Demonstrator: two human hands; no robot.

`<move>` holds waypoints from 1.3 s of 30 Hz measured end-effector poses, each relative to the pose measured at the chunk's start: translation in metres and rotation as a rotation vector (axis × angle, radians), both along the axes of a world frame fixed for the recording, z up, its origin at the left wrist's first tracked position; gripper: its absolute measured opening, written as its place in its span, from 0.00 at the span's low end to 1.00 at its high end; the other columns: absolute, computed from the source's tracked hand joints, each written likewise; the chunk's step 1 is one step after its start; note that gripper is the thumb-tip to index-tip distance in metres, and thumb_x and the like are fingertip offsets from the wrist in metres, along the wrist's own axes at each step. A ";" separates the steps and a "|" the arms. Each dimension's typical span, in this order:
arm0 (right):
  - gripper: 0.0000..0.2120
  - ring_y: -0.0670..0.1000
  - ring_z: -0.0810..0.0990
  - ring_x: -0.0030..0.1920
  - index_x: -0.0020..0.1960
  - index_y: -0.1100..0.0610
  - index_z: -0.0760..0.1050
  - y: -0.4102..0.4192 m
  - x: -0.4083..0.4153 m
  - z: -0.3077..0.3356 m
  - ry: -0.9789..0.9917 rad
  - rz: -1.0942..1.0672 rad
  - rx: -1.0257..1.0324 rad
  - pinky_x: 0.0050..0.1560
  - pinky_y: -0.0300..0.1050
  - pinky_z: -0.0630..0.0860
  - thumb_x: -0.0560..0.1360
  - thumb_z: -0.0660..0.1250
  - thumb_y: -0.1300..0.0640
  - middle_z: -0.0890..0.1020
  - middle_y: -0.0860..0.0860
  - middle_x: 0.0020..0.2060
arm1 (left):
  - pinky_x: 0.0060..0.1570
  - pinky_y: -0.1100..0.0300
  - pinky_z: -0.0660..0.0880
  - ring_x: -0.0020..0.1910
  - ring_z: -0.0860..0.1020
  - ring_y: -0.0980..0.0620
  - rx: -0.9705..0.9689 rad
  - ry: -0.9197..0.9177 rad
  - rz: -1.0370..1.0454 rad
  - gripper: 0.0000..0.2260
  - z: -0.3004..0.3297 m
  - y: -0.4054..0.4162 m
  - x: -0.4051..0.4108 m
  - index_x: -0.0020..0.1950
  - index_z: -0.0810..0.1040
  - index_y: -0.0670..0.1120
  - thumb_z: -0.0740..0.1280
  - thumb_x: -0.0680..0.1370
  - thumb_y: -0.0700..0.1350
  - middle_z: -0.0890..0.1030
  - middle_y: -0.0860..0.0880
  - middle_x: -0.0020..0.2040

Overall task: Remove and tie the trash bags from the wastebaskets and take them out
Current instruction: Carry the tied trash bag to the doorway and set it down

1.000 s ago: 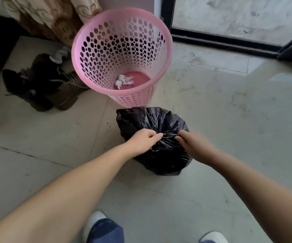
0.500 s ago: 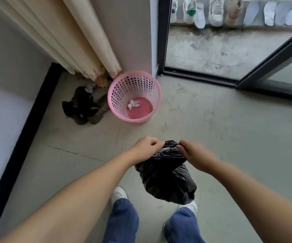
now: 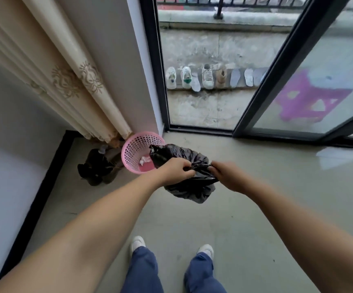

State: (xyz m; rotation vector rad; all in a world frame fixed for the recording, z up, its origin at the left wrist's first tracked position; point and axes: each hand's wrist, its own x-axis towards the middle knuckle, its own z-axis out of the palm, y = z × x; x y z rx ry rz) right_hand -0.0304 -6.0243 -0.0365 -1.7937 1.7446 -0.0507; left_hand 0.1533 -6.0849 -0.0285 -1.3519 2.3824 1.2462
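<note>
Lifted higher than a moment ago, our black trash bag (image 3: pixel 189 187) hangs off the floor, its gathered neck pinched between our left hand (image 3: pixel 176 169) and right hand (image 3: pixel 227 176), fingers curled tight; the pink wastebasket (image 3: pixel 136 153) sits beyond our left knuckles.

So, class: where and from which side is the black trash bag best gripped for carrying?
Grip the black trash bag at its gathered neck, from above. The plastic bunches narrow there between the left hand and right hand, and the full body hangs below.
</note>
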 end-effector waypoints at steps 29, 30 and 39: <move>0.10 0.54 0.73 0.40 0.43 0.54 0.69 0.465 0.062 0.100 0.127 -1.508 -0.158 0.41 0.45 0.65 0.81 0.54 0.53 0.72 0.47 0.33 | 0.37 0.60 0.62 0.38 0.69 0.50 -0.151 0.219 -1.521 0.08 0.109 0.332 -0.160 0.39 0.72 0.45 0.62 0.78 0.46 0.72 0.45 0.37; 0.11 0.55 0.74 0.40 0.43 0.55 0.70 0.493 0.074 0.099 0.119 -1.561 -0.160 0.42 0.47 0.66 0.81 0.55 0.53 0.73 0.49 0.34 | 0.37 0.60 0.62 0.38 0.70 0.49 -0.160 0.220 -1.568 0.09 0.107 0.361 -0.158 0.39 0.72 0.45 0.62 0.78 0.46 0.72 0.45 0.37; 0.13 0.54 0.69 0.36 0.40 0.57 0.68 0.743 0.212 0.105 0.112 -2.033 -0.141 0.35 0.44 0.63 0.81 0.55 0.53 0.71 0.49 0.31 | 0.35 0.61 0.59 0.40 0.70 0.49 -0.119 0.255 -1.992 0.11 0.106 0.653 -0.091 0.44 0.75 0.39 0.60 0.79 0.46 0.73 0.44 0.39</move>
